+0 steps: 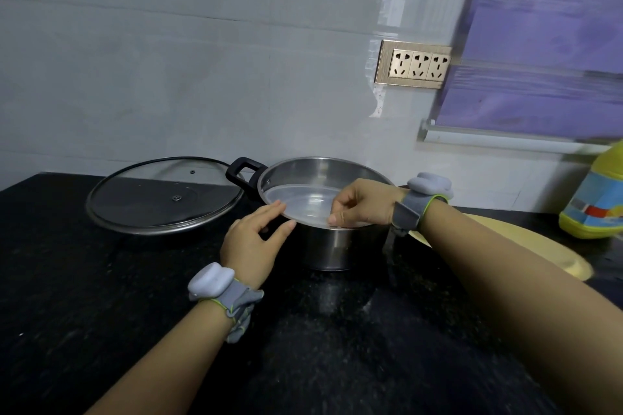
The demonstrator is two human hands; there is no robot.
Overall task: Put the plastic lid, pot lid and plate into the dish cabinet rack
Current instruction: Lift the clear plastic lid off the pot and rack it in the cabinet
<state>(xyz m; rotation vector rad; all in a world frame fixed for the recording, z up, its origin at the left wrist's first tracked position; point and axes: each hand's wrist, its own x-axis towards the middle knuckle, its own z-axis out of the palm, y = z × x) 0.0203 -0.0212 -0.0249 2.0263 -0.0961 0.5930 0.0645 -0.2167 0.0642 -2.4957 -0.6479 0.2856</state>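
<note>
A clear round plastic lid (303,204) lies tilted in the mouth of a steel pot (337,246) on the black counter. My right hand (364,202) pinches the lid's near right edge. My left hand (253,246) touches its left edge with the fingertips. A glass pot lid (161,195) with a metal rim leans against the wall to the left of the pot. A pale yellow plate (539,246) lies on the counter at the right, mostly hidden behind my right forearm.
The black counter (101,313) stretches to the left and front. A yellow bottle (596,192) stands at the far right. A gold socket panel (413,64) sits on the grey wall, and a purple blind (539,61) hangs at the right.
</note>
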